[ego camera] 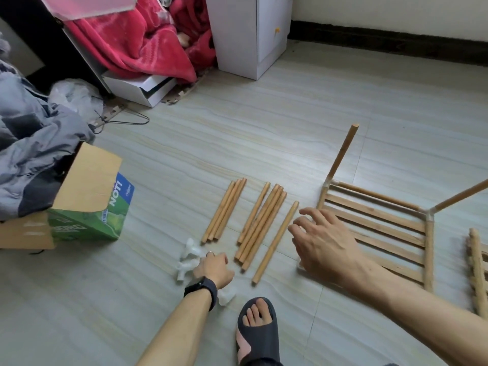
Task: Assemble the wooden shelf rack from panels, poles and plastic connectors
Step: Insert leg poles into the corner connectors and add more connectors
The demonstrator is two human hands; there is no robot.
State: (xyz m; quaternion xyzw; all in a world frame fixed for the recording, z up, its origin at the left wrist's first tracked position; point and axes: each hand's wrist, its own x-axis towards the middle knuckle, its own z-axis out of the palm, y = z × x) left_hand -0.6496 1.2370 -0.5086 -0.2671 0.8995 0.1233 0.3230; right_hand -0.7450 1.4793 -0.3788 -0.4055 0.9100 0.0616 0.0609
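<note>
Loose wooden poles lie on the floor in three lots: a bundle of three [224, 210], a larger bundle [261, 223] and a single pole [276, 241]. A slatted wooden panel [377, 225] lies flat at the right. Clear connectors at its far corners hold two slanting poles [342, 154], [462, 194]. White plastic connectors [188, 257] are heaped left of the poles. My left hand [214, 268] reaches into that heap, fingers curled round one connector. My right hand [324, 239] hovers with fingers spread between the single pole and the panel's near-left corner, holding nothing.
A second slatted panel [478, 273] shows at the right edge. A green cardboard box [89, 207] and grey clothing [31, 143] sit at the left. Behind are a white cabinet [248, 33] and a red blanket [137, 40]. My sandalled foot [257, 328] is near the front.
</note>
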